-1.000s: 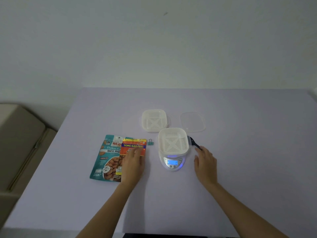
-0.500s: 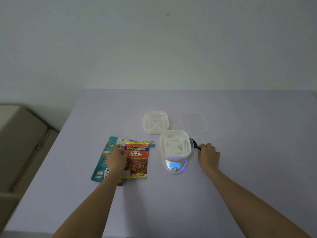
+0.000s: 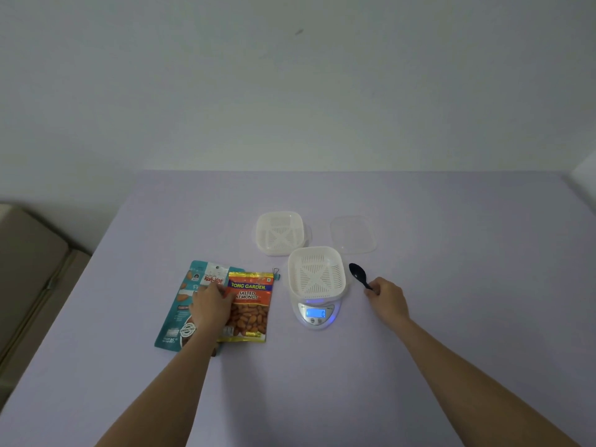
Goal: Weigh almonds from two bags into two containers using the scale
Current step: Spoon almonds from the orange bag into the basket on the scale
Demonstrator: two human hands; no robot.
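Overall: two bare arms reach over a lilac table [image 3: 451, 333] laid out for weighing almonds. No almonds are out of their packets yet.
Scale: a small white scale [image 3: 317, 314] sits mid-table. Its blue display is lit and reads 0, so it seems to be zeroed with its load aboard.
On the scale: a white container [image 3: 316, 274] with a slotted floor rests on the platform, empty and ready to be filled.
Behind it: a matching second container [image 3: 280, 232] stands on the table, also empty, probably waiting its turn. A clear lid [image 3: 353, 234] lies apart to its right.
Bags: an orange bag [image 3: 251, 312] marked salted almonds lies flat, overlapping a teal bag [image 3: 180, 304], both left of the scale. A binder clip [image 3: 276, 272] lies at the orange bag's far right corner.
Left hand: the left hand [image 3: 211, 308] lies where the two bags overlap, fingers bent near the orange bag's edge. Whether it pinches the packet or only rests on it cannot be told.
Right hand: the right hand [image 3: 385, 295] is curled round the handle of a black spoon [image 3: 357, 272], just right of the scale, bowl pointing away, handy for scooping.
Stage: early, with opening a bag likely to come next.
Caution: the limp packet may spill if tipped quickly.
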